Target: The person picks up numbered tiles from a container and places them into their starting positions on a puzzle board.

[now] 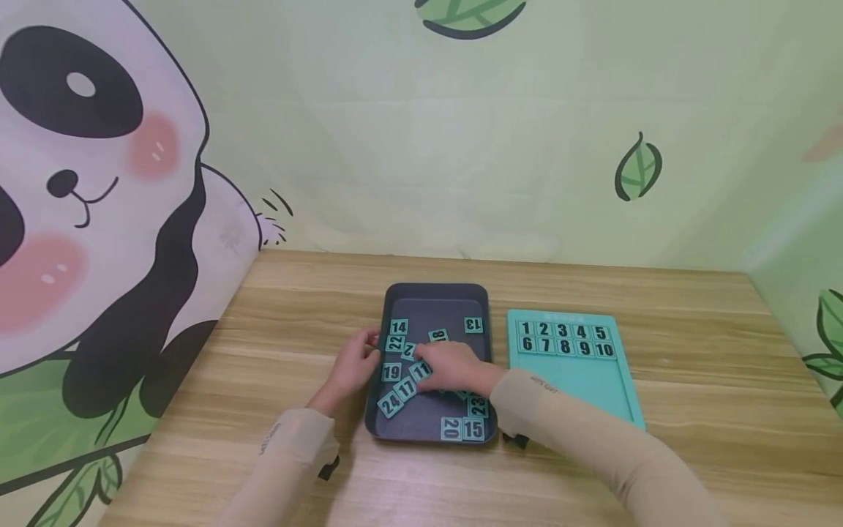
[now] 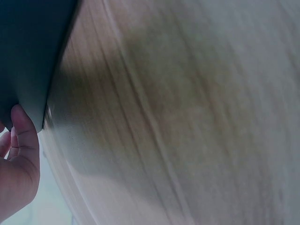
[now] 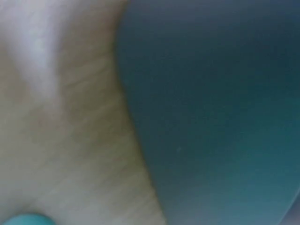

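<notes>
My left hand [image 1: 353,364] holds the left side of a dark tray [image 1: 435,290], its thumb [image 2: 22,126] against the outer wall in the left wrist view. Inside the tray lie loose teal number tiles, among them 14 [image 1: 399,327], 19 [image 1: 391,372], 17 [image 1: 405,389] and 24 [image 1: 391,403]. Over the middle of the tray reaches my right hand [image 1: 454,366], thumb and forefinger spread about tile 11 [image 1: 420,371]; it covers some tiles. Tile 2 [image 1: 408,351] shows by the forefinger. The right wrist view catches only the blurred tray side [image 3: 197,112].
Right of the tray lies a teal board [image 1: 573,377] with tiles 1 to 10 set in two rows at its top. My right forearm [image 1: 579,424] crosses its lower left part. The wooden table [image 1: 309,293] meets a printed backdrop [image 1: 408,161] behind.
</notes>
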{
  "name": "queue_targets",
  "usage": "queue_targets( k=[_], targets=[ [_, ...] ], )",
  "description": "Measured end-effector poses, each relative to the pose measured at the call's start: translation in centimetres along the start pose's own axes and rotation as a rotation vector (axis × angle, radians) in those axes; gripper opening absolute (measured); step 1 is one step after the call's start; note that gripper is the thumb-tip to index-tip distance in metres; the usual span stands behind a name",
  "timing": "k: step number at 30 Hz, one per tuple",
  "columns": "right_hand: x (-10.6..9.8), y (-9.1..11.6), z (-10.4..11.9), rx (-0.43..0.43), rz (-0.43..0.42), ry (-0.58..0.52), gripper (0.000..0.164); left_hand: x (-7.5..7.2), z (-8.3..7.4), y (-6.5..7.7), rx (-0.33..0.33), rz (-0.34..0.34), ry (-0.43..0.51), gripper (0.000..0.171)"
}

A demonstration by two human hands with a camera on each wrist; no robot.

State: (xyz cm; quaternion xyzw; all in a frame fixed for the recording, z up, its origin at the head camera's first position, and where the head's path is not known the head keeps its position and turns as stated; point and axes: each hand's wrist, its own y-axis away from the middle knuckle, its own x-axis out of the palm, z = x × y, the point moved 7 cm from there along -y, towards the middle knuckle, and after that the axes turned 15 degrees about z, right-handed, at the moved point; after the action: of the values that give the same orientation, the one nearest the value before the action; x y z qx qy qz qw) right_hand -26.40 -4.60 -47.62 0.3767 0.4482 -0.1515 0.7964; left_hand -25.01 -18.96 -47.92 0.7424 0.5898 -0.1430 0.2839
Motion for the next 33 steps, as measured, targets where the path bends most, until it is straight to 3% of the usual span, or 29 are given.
queue_targets(
  k=[4,11,21,27,33],
  targets=[
    [0.2,0.3,0.7,-0.008,0.034,0.019,0.052,-0.1,-0.1,0.1,0.004,-0.003,-0.004,0.04],
    [0.1,0.5,1.0,0.015,0.01,0.034,0.043,-0.1,-0.1,0.0,0.002,-0.007,-0.01,0.04],
    [-0.3,0.9,1.2,-0.01,-0.091,0.067,0.03,0.0,-0.1,0.0,0.007,0.001,-0.001,0.04],
    [-0.5,1.1,1.0,-0.035,-0.127,0.069,0.032,0.1,-0.1,0.0,0.001,0.002,0.0,0.04],
    [-2.1,2.5,0.6,-0.063,-0.199,0.059,0.036,0.0,0.0,0.1,-0.017,0.004,-0.003,0.04]
  ],
)
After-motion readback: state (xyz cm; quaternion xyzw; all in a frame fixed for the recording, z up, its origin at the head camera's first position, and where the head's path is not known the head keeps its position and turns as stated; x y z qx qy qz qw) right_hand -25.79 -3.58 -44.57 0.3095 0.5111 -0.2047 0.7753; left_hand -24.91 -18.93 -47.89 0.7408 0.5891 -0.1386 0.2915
